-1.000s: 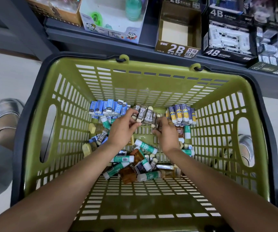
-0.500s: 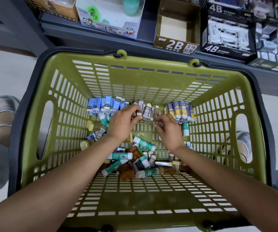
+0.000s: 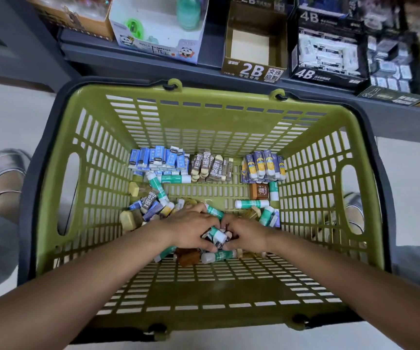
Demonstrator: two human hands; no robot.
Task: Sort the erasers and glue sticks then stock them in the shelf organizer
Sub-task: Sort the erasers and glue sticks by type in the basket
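A green basket (image 3: 138, 102) holds erasers and glue sticks. Along its far wall stand three sorted rows: blue erasers (image 3: 158, 159), brown 2B erasers (image 3: 211, 165) and purple-yellow erasers (image 3: 263, 164). A loose pile of glue sticks and erasers lies in the middle. My left hand (image 3: 191, 229) and my right hand (image 3: 248, 233) are side by side in that pile, fingers curled down. A green-white glue stick (image 3: 217, 234) sits between them, with my left fingers and thumb around it. What my right fingers hold is hidden.
On the grey shelf behind the basket stand an empty 2B display box (image 3: 254, 44), a 4B box (image 3: 326, 55) with white erasers, and a white pencil-sharpener box (image 3: 158, 44). More glue sticks (image 3: 252, 203) and a brown eraser (image 3: 259, 191) lie loose at the right.
Both hands have drawn back from the brown 2B row at the far wall to the loose pile in the middle. The 2B row now stands uncovered.
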